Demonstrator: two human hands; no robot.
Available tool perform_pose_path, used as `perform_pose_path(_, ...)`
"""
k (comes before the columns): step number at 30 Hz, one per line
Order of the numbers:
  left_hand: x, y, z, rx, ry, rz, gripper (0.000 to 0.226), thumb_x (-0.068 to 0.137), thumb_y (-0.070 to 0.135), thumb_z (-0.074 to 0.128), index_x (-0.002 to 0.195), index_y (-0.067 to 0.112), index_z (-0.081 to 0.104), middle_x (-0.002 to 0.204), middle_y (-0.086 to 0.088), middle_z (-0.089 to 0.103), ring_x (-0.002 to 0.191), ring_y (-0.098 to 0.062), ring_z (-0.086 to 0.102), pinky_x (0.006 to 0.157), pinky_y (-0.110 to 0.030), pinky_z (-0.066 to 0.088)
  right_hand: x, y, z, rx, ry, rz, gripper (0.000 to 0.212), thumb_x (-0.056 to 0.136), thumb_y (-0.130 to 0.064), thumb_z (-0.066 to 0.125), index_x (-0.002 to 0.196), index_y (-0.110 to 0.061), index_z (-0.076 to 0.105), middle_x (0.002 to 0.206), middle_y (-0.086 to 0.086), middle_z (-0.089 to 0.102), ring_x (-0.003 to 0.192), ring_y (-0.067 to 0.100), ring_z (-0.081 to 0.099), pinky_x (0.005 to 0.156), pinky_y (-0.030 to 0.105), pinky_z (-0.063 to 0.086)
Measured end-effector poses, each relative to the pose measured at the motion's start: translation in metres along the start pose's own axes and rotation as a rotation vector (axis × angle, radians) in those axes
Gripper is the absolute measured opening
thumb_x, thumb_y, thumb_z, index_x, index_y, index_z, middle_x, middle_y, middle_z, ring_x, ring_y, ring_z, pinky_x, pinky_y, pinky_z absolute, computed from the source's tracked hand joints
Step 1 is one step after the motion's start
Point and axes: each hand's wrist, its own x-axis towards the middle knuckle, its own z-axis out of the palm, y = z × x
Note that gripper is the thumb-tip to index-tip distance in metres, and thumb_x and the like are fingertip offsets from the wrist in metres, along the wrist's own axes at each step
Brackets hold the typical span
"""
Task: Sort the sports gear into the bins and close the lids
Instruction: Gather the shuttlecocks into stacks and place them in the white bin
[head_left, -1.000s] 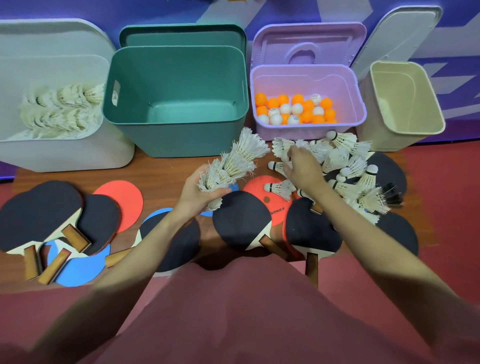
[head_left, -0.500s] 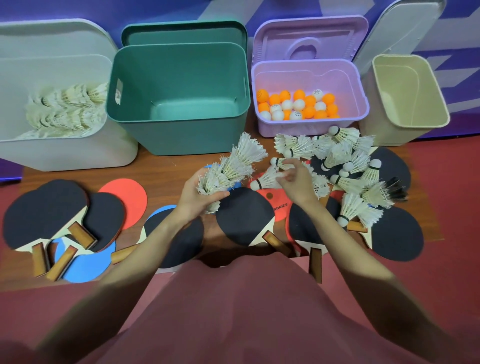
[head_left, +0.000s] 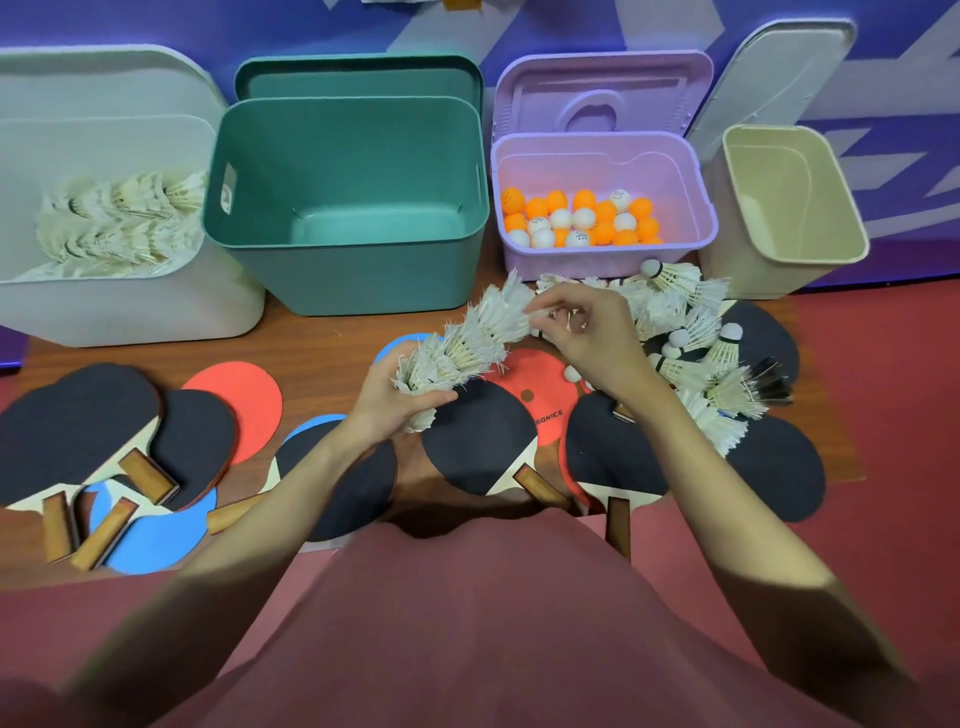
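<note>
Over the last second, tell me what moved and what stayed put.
The right hand left the loose shuttlecock pile, lifted one shuttlecock and carried it left to the top of the nested shuttlecock stack, where it now pinches the feathers. The left hand kept gripping the stack's base. The bins, balls and paddles did not move.

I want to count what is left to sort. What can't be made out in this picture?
All in the head view:
- Shuttlecocks in the white bin: blurred into one mass, and the green bin covers part of them.
- Paddles: they overlap, and the forearms and shirt hide some.
- Stack gripped by the left hand: too nested to count.
- Right hand: its fingertips hide what they pinch at the stack's top.
</note>
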Motion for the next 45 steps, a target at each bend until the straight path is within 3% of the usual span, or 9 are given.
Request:
perform_pose_path(5, 0.002, 0.006, 0.006, -0.112, -0.018, 0.000, 0.050, 0.070, -0.005, 0.078, 0.113, 0.012, 0.058, 0.105, -0.005, 0.068, 0.089, -0.007, 0.066, 0.077, -0.018, 0.052, -0.001, -0.006, -0.020, 0.150, 0.055, 0.021, 0.012, 0.082, -0.014, 0.072, 0.093, -0.018, 0.072, 0.088, 0.001, 0.071, 0.069, 0.006, 0.055, 0.056, 0.017, 0.042)
perform_pose_path(10, 0.003, 0.007, 0.011, -0.139, -0.033, -0.011, 0.055, 0.069, -0.001, 0.081, 0.118, 0.012, 0.058, 0.111, -0.005, 0.069, 0.098, -0.013, 0.066, 0.083, -0.023, 0.053, 0.000, 0.022, -0.038, 0.174, 0.324, 0.188, 0.013, 0.089, -0.019, 0.063, 0.091, -0.008, 0.070, 0.087, 0.003, 0.071, 0.081, 0.017, 0.063, 0.074, 0.033, 0.052)
perform_pose_path(15, 0.001, 0.005, 0.013, -0.130, -0.044, -0.021, 0.049, 0.070, -0.003, 0.080, 0.111, 0.014, 0.060, 0.103, 0.002, 0.070, 0.089, -0.004, 0.067, 0.074, -0.016, 0.051, -0.022, 0.082, -0.029, -0.469, 0.059, 0.556, 0.027, 0.084, -0.023, 0.063, 0.101, -0.002, 0.059, 0.098, 0.014, 0.066, 0.094, 0.032, 0.061, 0.075, 0.036, 0.045)
perform_pose_path(19, -0.001, 0.003, 0.010, -0.144, -0.031, -0.038, 0.050, 0.070, -0.001, 0.080, 0.112, 0.018, 0.060, 0.106, 0.003, 0.070, 0.093, -0.006, 0.067, 0.076, -0.017, 0.051, -0.042, 0.095, -0.005, -0.639, -0.044, 0.553, 0.047, 0.080, -0.024, 0.070, 0.109, 0.005, 0.047, 0.100, 0.024, 0.062, 0.099, 0.041, 0.056, 0.075, 0.042, 0.045)
perform_pose_path(26, -0.009, -0.003, 0.006, -0.113, -0.027, -0.007, 0.050, 0.069, -0.004, 0.079, 0.105, 0.028, 0.061, 0.103, 0.006, 0.069, 0.090, -0.001, 0.066, 0.075, -0.015, 0.050, -0.043, 0.090, 0.002, -0.738, -0.035, 0.540, 0.040, 0.081, 0.004, 0.053, 0.119, 0.006, 0.039, 0.100, 0.026, 0.062, 0.097, 0.043, 0.057, 0.068, 0.042, 0.043)
perform_pose_path(33, -0.016, -0.007, -0.021, -0.088, 0.006, 0.008, 0.051, 0.069, -0.002, 0.080, 0.110, 0.017, 0.059, 0.096, 0.005, 0.068, 0.079, 0.002, 0.064, 0.063, -0.011, 0.047, -0.023, 0.014, 0.000, -0.236, 0.272, 0.184, 0.026, 0.084, -0.012, 0.064, 0.109, -0.005, 0.058, 0.086, 0.005, 0.059, 0.081, 0.022, 0.058, 0.072, 0.034, 0.046)
perform_pose_path(37, -0.021, -0.017, -0.054, -0.064, 0.035, 0.029, 0.046, 0.069, -0.003, 0.080, 0.105, 0.015, 0.060, 0.087, 0.008, 0.069, 0.075, -0.004, 0.061, 0.064, -0.016, 0.049, 0.000, -0.030, 0.011, 0.013, 0.438, -0.019, 0.020, 0.086, -0.012, 0.063, 0.103, -0.020, 0.058, 0.082, 0.000, 0.055, 0.072, 0.013, 0.052, 0.064, 0.016, 0.041)
perform_pose_path(40, -0.027, -0.023, -0.085, -0.051, 0.047, 0.042, 0.049, 0.069, -0.005, 0.079, 0.111, 0.007, 0.058, 0.095, -0.003, 0.067, 0.080, -0.010, 0.061, 0.068, -0.019, 0.051, 0.016, -0.049, 0.040, 0.038, 0.238, -0.006, 0.022, 0.083, -0.013, 0.061, 0.104, -0.009, 0.063, 0.081, 0.003, 0.056, 0.068, 0.005, 0.049, 0.061, 0.012, 0.039)
perform_pose_path(45, -0.039, -0.024, -0.145, 0.033, 0.020, 0.061, 0.045, 0.068, -0.003, 0.081, 0.105, 0.012, 0.058, 0.082, 0.015, 0.068, 0.070, 0.001, 0.058, 0.063, -0.014, 0.046, 0.031, -0.088, 0.093, 0.157, -0.152, 0.023, 0.020, 0.085, 0.003, 0.060, 0.103, -0.006, 0.063, 0.078, 0.003, 0.053, 0.063, -0.003, 0.047, 0.063, 0.013, 0.041)
